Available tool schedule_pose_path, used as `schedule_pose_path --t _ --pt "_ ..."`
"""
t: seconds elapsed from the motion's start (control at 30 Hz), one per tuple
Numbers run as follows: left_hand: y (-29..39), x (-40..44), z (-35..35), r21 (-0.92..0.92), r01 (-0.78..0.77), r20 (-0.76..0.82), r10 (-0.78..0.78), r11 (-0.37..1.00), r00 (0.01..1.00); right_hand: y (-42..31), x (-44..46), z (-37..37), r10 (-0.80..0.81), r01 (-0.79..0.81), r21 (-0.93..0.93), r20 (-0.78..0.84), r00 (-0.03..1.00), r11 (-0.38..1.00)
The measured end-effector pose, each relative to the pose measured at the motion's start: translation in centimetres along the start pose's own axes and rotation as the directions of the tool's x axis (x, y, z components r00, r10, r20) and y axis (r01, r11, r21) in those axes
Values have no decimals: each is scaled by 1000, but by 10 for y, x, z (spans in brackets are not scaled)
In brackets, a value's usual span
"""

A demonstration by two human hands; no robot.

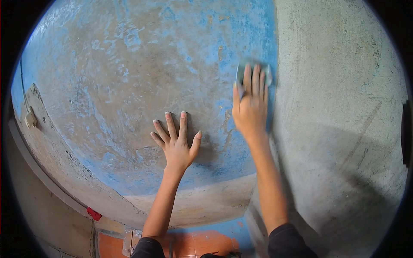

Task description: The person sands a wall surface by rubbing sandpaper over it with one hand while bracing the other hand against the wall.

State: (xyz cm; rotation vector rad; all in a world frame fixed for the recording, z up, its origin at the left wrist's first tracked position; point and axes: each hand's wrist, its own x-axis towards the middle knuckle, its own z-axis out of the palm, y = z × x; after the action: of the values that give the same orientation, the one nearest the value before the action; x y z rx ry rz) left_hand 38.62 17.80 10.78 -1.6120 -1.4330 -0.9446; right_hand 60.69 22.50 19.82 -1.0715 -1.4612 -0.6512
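Note:
My left hand (pixel 175 144) lies flat against the wall (pixel 124 81), its fingers spread and nothing in it. The wall has worn, patchy blue paint over grey-brown plaster. Higher up and to the right, my right hand (pixel 251 103) presses a grey-green sheet (pixel 267 74) that looks like sandpaper against the blue paint near the corner. Its fingers lie over the sheet, with the thumb at the left edge. The hand and sheet are slightly blurred, and the sheet's underside is hidden.
A rough grey wall (pixel 340 77) meets the blue one at a corner on the right. At the left hangs a pale electrical box (pixel 30 119) with a cable. A red object (pixel 94 213) lies low on the left. Orange floor tiles (pixel 206 243) show below.

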Motion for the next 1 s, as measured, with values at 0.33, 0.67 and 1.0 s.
schedule_pose_path --t 0.33,0.67,1.0 --pt "-2 0 1 8 11 16 -12 1000 1000 5 24 -5 -40 40 -31 10 999 999" --pt "-1 -1 -15 -39 20 91 -17 999 996 5 6 -7 -22 24 -44 50 999 999" --pt "4 1 -33 -103 42 147 -27 994 989 7 -18 -6 -62 62 -12 45 997 998"
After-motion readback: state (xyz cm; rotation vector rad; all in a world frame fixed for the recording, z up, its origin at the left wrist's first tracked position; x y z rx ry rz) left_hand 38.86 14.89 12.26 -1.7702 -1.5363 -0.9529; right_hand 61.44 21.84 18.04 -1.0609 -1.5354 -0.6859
